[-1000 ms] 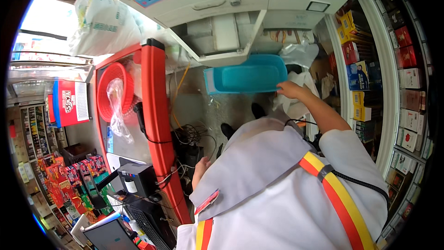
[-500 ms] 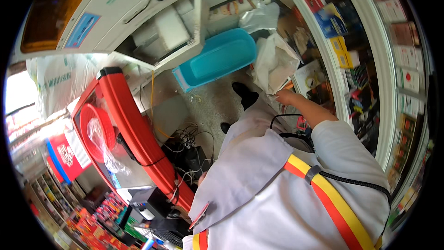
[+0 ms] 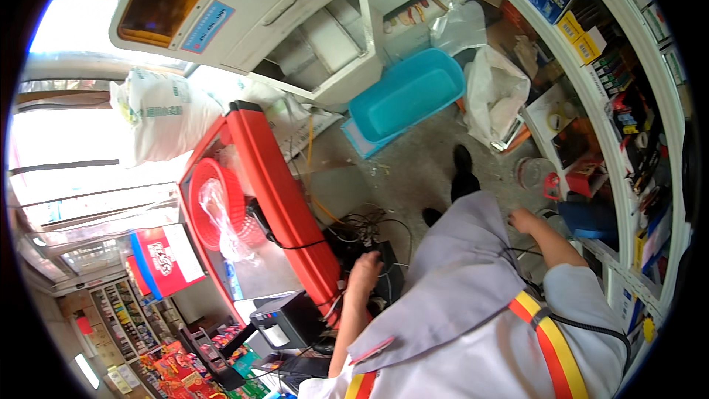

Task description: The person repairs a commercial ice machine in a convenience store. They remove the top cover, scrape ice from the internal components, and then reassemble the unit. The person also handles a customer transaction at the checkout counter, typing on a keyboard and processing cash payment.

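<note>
My left hand (image 3: 365, 272) hangs beside the red-edged counter (image 3: 272, 177), above a tangle of black cables (image 3: 362, 227). Its fingers curl in loosely, and I see nothing in them. Low at my right side is my right hand (image 3: 523, 220), fingers also curled, with nothing visible in it. Nearest to that hand are a clear plastic jar (image 3: 530, 173) and a red-handled item (image 3: 552, 186) by the shelf. A white bag (image 3: 493, 100) sits on the floor farther ahead, apart from the hand. Left of it lies a long turquoise plastic tub (image 3: 413, 96).
A white cabinet (image 3: 295, 15) stands ahead with an open drawer (image 3: 325, 48). Glass shelving (image 3: 583, 66) with small boxes lines the right. On the counter are a red basket (image 3: 210, 203) and a black box-shaped device (image 3: 289, 321). A yellow cord (image 3: 311, 137) runs down to the floor.
My view has swung left, so the cabinet, tub and counter sit farther right. My right hand has come away from the white bag. My left hand has come clearly into view beside the counter.
</note>
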A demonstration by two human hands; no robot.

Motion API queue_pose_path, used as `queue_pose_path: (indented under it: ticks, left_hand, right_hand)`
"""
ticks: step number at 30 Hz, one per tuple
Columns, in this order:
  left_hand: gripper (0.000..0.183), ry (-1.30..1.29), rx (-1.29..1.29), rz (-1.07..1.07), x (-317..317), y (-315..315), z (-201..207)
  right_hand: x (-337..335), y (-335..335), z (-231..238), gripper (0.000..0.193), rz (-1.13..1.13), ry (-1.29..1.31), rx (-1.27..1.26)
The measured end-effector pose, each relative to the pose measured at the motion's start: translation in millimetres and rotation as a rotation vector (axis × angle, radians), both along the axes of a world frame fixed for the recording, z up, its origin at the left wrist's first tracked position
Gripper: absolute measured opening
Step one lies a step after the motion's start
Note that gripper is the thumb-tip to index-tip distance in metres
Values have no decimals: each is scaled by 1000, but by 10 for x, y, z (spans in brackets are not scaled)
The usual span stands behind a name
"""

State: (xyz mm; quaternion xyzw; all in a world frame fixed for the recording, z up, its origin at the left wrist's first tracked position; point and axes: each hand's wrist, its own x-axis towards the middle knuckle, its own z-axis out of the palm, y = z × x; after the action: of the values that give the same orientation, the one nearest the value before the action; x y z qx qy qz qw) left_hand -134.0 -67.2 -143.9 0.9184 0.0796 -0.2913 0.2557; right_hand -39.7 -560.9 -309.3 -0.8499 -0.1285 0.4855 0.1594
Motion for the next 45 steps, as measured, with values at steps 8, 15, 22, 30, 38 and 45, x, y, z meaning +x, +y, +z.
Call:
queue_pose_path:
  ticks: [8,15,22,30,38,45]
  left_hand:
    - [34,174,-217,-21,-495,-394,-890]
    - [35,360,-194,107,-464,-726,-1331]
    - [34,409,-137,150,-450,-767,-1715]
    - [34,385,-227,177,-137,-974,-1610]
    - [33,60,-254,224,-392,-899,-993]
    - [32,-13,-233,568,-1142,-855,-460]
  right_hand:
    - [-529,-234,52,27,-403,19,-37]
    - [-333,69,-499,32,-522,89,22]
    - [-605,22,-1009,29,-742,120,83]
    - [-690,-254,-836,29,-689,155,-40]
    - [-138,-240,-365,24,-481,-156,99]
    - [1021,673,275,29,18,-214,152]
